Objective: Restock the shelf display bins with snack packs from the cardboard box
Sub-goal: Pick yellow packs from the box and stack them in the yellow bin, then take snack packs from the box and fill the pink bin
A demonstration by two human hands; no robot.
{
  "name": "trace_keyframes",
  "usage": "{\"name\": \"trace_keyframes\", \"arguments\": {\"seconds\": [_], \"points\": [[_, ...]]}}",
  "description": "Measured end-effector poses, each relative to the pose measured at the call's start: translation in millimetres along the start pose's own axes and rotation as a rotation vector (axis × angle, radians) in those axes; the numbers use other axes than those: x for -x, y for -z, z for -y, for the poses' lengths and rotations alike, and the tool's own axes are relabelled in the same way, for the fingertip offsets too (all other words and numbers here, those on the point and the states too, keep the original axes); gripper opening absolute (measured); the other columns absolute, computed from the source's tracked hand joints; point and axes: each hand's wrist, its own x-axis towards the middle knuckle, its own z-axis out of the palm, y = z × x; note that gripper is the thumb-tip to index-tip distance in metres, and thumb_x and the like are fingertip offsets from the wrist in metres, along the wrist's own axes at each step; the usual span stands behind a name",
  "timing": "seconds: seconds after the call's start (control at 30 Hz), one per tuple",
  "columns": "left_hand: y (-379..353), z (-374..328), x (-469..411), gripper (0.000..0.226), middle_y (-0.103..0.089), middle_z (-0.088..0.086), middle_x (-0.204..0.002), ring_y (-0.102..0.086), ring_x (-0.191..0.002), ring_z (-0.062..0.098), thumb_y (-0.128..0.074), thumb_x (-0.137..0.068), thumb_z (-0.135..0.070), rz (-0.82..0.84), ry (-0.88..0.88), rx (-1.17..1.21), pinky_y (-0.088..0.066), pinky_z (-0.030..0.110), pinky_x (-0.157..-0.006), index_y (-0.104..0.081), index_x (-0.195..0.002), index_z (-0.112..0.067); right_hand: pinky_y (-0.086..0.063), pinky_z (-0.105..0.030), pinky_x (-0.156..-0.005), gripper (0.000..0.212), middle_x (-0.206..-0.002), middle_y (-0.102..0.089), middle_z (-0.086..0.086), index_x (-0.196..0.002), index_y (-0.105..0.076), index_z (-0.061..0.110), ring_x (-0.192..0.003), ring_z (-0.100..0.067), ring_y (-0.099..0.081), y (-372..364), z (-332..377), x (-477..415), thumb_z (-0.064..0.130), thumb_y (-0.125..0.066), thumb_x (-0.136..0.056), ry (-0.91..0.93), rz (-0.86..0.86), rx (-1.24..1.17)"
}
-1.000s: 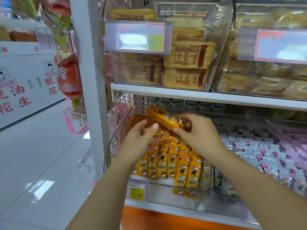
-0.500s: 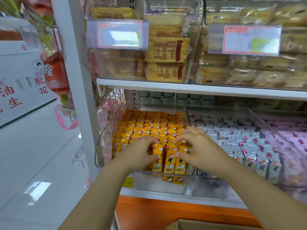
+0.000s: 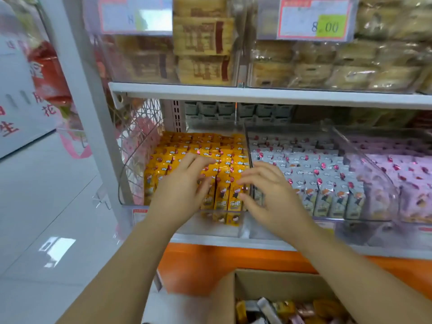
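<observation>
A clear bin (image 3: 131, 174) on the lower shelf is packed with rows of orange snack packs (image 3: 210, 150). My left hand (image 3: 182, 188) hovers over the front rows with its fingers spread and straight, holding nothing. My right hand (image 3: 268, 195) is just to the right, fingers spread over the front packs near the divider, also holding nothing. The cardboard box (image 3: 275, 286) stands open at the bottom, with several mixed snack packs (image 3: 280, 309) inside.
Grey-white packs (image 3: 315, 169) fill the neighbouring bin and pink packs (image 3: 402, 169) the one at far right. The upper shelf (image 3: 257, 94) carries bins of brown biscuit packs. A white upright post (image 3: 77, 90) stands at left, with open floor beyond.
One second ago both hands held an orange pack above the bin; then they pressed it down into the front rows. Now both hands have let go and lifted, and the box has come into view.
</observation>
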Motion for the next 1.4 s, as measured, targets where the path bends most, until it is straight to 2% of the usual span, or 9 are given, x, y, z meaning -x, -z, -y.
{"name": "trace_keyframes", "arguments": {"seconds": [0.13,0.3,0.5,0.7,0.9,1.0,1.17,1.27,1.4], "points": [[-26.8,-46.8,40.3,0.028,-0.056,0.0,-0.107,-0.055,-0.089,0.014,-0.046,-0.089,-0.007,-0.146,-0.13,0.208,-0.044,0.023,-0.071,-0.058,-0.113,-0.014,-0.034,-0.022,-0.1,0.019,-0.095,-0.066,-0.003,-0.093,-0.069,0.008,-0.104,-0.018,-0.053,6.6,1.4,63.8,0.017,-0.054,-0.088,0.123,-0.096,0.011],[-100.0,-92.8,112.2,0.027,-0.059,0.001,-0.104,-0.059,-0.092,0.02,-0.043,-0.087,-0.013,0.124,-0.132,0.239,-0.051,0.034,-0.071,-0.054,-0.11,-0.021,-0.04,-0.02,-0.085,0.013,-0.089,-0.066,-0.002,-0.09,-0.069,0.01,-0.09,-0.014,-0.053,17.7,-38.6,165.4,0.015,-0.059,-0.083,-0.062,0.072,0.033],[-177.6,-106.8,168.3,0.031,-0.055,-0.005,-0.116,-0.059,-0.1,0.014,-0.045,-0.095,-0.013,0.551,0.113,0.271,-0.053,0.036,-0.082,-0.055,-0.122,-0.024,-0.041,-0.018,-0.084,0.024,-0.102,-0.055,0.011,-0.111,-0.066,0.017,-0.101,-0.01,-0.056,35.2,-110.1,257.9,0.016,-0.066,-0.087,-0.598,0.336,0.071],[-229.6,-101.7,197.3,0.043,-0.041,-0.004,-0.142,-0.044,-0.128,0.015,-0.056,-0.095,-0.031,1.193,0.322,0.222,-0.042,0.031,-0.102,-0.045,-0.136,-0.03,-0.045,-0.033,-0.094,0.053,-0.131,-0.055,-0.01,-0.138,-0.047,0.024,-0.118,-0.028,-0.054,17.1,-156.4,320.9,0.026,-0.064,-0.087,-0.897,0.734,0.043],[-250.0,-100.2,205.6,0.074,-0.037,-0.002,-0.148,-0.036,-0.135,0.02,-0.062,-0.08,-0.062,1.373,0.317,0.195,-0.035,0.034,-0.107,-0.035,-0.143,-0.036,-0.038,-0.044,-0.105,0.093,-0.151,-0.022,-0.019,-0.15,-0.018,0.029,-0.131,-0.043,-0.035,-2.7,-180.6,331.7,0.058,-0.066,-0.076,-1.087,0.832,0.052],[-253.5,-110.6,208.2,0.073,-0.029,0.0,-0.152,-0.026,-0.14,0.026,-0.062,-0.076,-0.068,1.466,0.237,0.158,-0.03,0.041,-0.111,-0.03,-0.139,-0.05,-0.034,-0.041,-0.109,0.103,-0.157,-0.007,-0.016,-0.151,-0.006,0.034,-0.139,-0.038,-0.026,-5.9,-185.2,327.1,0.053,-0.072,-0.074,-1.101,0.844,-0.062],[-262.4,-120.5,217.2,0.055,-0.041,0.002,-0.134,-0.046,-0.118,0.024,-0.066,-0.078,-0.053,1.479,0.124,-0.034,-0.042,0.038,-0.096,-0.045,-0.125,-0.033,-0.038,-0.031,-0.1,0.088,-0.146,-0.038,-0.016,-0.151,-0.02,0.023,-0.133,-0.031,-0.038,-13.9,-192.9,317.0,0.029,-0.074,-0.081,-1.049,0.839,-0.085],[-264.1,-117.8,216.5,0.04,-0.049,-0.001,-0.122,-0.052,-0.105,0.018,-0.062,-0.082,-0.049,1.468,0.17,0.032,-0.047,0.037,-0.088,-0.05,-0.116,-0.032,-0.045,-0.028,-0.083,0.07,-0.121,-0.06,-0.016,-0.145,-0.036,0.018,-0.101,-0.025,-0.058,-19.2,-190.6,315.1,0.018,-0.07,-0.083,-1.04,0.807,-0.105],[-264.1,-113.4,214.9,0.04,-0.049,-0.002,-0.12,-0.051,-0.106,0.017,-0.063,-0.083,-0.046,1.505,0.091,0.04,-0.047,0.035,-0.085,-0.052,-0.119,-0.032,-0.046,-0.029,-0.077,0.063,-0.109,-0.062,-0.014,-0.143,-0.04,0.016,-0.09,-0.021,-0.056,-26.6,-189.9,321.3,0.026,-0.066,-0.087,-1.032,0.872,-0.085]]}}
